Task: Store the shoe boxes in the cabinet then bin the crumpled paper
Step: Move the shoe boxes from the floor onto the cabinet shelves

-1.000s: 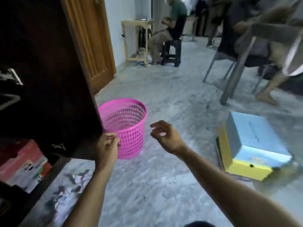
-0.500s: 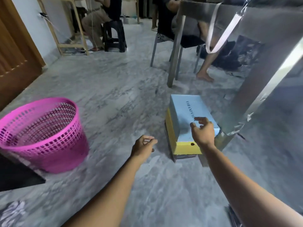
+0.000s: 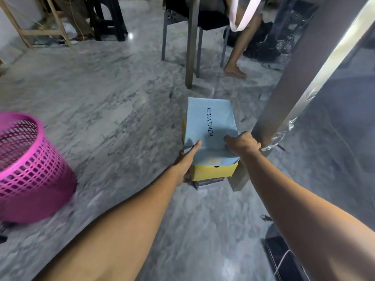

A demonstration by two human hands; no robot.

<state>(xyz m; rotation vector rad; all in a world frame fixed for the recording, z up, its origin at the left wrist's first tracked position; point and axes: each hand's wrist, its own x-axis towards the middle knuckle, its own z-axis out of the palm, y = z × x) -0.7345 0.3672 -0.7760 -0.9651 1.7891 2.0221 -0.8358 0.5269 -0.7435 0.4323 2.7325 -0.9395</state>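
Pink mesh bin point(image 3: 30, 167) at left edge, on marble floor point(image 3: 113, 102). Frame centre: stacked shoe boxes, pale blue box point(image 3: 209, 128) atop yellow box point(image 3: 213, 172). Left hand point(image 3: 187, 159) gripping blue box's near left side, thumb on lid. Right hand point(image 3: 242, 144) clasping near right corner. Table leg point(image 3: 284, 94) just right.

Light blue shoe box point(image 3: 209, 126) stacked on a yellow box point(image 3: 213, 173) on marble floor point(image 3: 113, 110), left hand point(image 3: 185, 162) and right hand point(image 3: 242, 144) gripping its near corners, pink basket point(image 3: 26, 169) at left edge, table leg point(image 3: 288, 82) just right
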